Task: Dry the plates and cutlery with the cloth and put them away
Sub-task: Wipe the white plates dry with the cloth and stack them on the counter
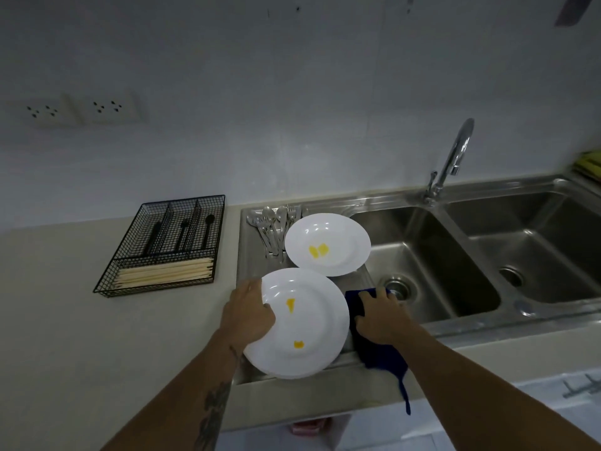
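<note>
- Kitchen counter [65,320], pale, against a plain grey wall; a steel double sink [432,255] is let into its right part, with a drainboard [253,255] on the sink's left side.
- Near plate [302,323], white with yellow marks, sits at the drainboard's front edge, apparently tilted up on its left. Left hand [248,315] grips its left rim, thumb over the face and fingers curled beneath, probably to lift it for wiping.
- Far plate [327,244] lies flat at the drainboard's right side, its rim reaching toward the basin; it awaits its turn.
- Wire tray [162,245] stands on the counter left of the drainboard: dark utensils in its back slots, pale chopsticks across the front. Likely where cutlery goes.
- Dark blue cloth [374,346] drapes over the sink's front edge, a corner hanging down. Right hand [379,315] presses on it, fingers curled into the fabric, seemingly gathering it.
- Cutlery [273,226], a loose bundle at the drainboard's back, untouched.
</note>
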A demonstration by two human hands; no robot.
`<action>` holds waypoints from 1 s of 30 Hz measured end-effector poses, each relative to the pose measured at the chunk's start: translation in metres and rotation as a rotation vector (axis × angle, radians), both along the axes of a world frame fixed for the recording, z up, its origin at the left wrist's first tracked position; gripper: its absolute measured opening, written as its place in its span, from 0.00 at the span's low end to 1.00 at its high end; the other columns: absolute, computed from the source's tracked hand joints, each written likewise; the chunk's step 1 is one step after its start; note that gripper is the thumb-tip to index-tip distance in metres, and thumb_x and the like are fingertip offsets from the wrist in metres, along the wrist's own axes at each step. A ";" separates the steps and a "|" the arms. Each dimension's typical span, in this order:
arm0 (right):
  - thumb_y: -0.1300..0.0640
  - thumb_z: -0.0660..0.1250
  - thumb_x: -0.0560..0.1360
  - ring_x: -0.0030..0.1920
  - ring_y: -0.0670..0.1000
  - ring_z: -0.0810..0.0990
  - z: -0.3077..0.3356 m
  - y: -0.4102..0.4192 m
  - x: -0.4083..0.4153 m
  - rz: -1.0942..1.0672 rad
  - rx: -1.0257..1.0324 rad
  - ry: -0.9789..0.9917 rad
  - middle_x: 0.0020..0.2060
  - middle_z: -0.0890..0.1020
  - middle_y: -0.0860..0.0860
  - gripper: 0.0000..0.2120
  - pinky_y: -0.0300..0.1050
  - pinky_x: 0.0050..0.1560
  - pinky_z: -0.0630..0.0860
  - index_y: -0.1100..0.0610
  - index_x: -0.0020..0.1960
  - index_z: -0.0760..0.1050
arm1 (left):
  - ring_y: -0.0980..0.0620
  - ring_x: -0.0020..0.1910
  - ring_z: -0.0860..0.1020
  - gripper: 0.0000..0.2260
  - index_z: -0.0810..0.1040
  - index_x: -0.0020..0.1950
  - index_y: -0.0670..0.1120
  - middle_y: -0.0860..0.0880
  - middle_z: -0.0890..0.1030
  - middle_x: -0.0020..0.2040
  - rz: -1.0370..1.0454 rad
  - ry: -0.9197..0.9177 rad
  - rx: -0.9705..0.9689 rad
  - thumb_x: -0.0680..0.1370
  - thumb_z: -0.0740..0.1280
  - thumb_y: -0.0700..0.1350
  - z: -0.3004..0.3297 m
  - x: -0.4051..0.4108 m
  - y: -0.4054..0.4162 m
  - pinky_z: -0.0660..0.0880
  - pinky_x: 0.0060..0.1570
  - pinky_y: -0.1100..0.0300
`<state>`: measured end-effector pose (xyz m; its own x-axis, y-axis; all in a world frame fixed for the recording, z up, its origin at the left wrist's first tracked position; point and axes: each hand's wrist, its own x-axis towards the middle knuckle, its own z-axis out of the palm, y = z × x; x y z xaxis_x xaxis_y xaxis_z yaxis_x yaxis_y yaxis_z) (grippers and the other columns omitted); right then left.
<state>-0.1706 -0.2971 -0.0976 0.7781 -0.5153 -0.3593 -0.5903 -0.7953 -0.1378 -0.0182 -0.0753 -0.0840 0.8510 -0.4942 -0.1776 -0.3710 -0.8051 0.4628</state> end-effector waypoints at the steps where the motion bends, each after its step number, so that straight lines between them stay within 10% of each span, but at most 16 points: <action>1: 0.46 0.58 0.76 0.69 0.65 0.63 0.002 -0.002 0.005 -0.005 -0.006 -0.002 0.72 0.61 0.61 0.28 0.60 0.65 0.63 0.55 0.73 0.59 | 0.44 0.67 0.68 0.23 0.66 0.72 0.47 0.47 0.69 0.70 -0.001 -0.001 0.002 0.76 0.62 0.44 0.000 0.003 -0.004 0.69 0.66 0.49; 10: 0.51 0.59 0.76 0.55 0.60 0.74 0.008 -0.034 0.057 -0.181 0.046 -0.229 0.56 0.72 0.57 0.15 0.56 0.55 0.74 0.57 0.59 0.66 | 0.41 0.67 0.71 0.20 0.68 0.70 0.42 0.44 0.72 0.68 -0.056 0.006 -0.042 0.79 0.61 0.44 -0.007 0.059 -0.065 0.70 0.64 0.50; 19: 0.53 0.59 0.76 0.59 0.62 0.73 -0.004 -0.051 0.106 -0.477 0.197 -0.319 0.62 0.72 0.60 0.24 0.55 0.56 0.71 0.60 0.68 0.59 | 0.44 0.58 0.77 0.15 0.74 0.61 0.49 0.48 0.77 0.59 -0.011 0.116 -0.209 0.75 0.61 0.44 -0.032 0.108 -0.105 0.76 0.57 0.48; 30: 0.66 0.63 0.68 0.54 0.57 0.74 0.000 -0.052 0.121 -0.624 0.311 -0.513 0.57 0.74 0.57 0.30 0.52 0.49 0.77 0.58 0.69 0.58 | 0.46 0.60 0.78 0.24 0.72 0.72 0.48 0.46 0.79 0.63 0.107 0.214 -0.446 0.76 0.61 0.36 -0.033 0.115 -0.119 0.78 0.59 0.47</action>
